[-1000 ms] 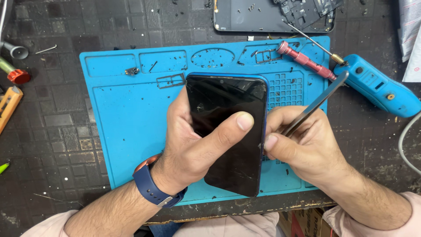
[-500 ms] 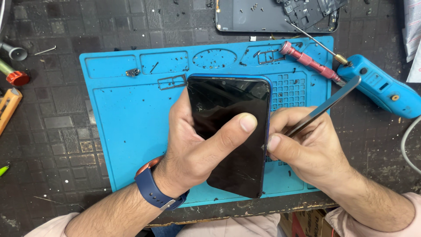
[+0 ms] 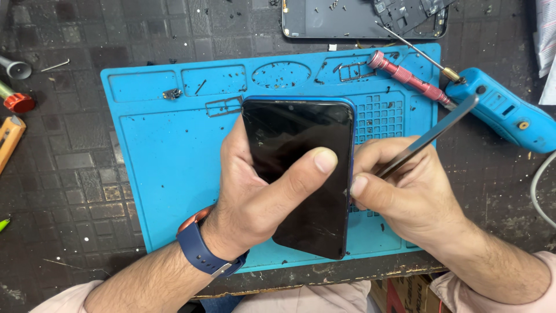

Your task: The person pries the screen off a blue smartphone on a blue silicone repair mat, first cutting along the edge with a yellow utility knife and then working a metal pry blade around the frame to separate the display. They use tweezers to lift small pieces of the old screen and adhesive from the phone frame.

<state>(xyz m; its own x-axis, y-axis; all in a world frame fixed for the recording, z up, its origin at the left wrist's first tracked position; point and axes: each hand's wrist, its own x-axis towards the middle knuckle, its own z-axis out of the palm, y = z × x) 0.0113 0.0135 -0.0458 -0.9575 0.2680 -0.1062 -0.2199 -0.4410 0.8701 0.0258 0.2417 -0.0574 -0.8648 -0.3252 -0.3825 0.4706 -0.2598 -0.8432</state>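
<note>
My left hand [image 3: 260,200] grips a black smartphone [image 3: 292,145] with a blue rim, screen up, thumb lying across the glass. The phone is held above a blue silicone work mat [image 3: 156,156]. My right hand [image 3: 399,191] holds a thin flat metal pry tool [image 3: 431,136], its lower end at the phone's right edge near my forefinger tip. The tool's upper end slants up to the right. A blue watch band sits on my left wrist.
A red-handled screwdriver [image 3: 405,75] lies on the mat's top right. A blue electric tool [image 3: 507,110] rests at the right. An opened phone frame [image 3: 347,17] lies beyond the mat. Small screws and metal parts [image 3: 172,93] dot the mat's trays. An orange tool [image 3: 8,142] lies at the left.
The phone and both hands sit a little lower and further right in view. The pry tool's upper end has swung slightly up and to the right. Grips are unchanged.
</note>
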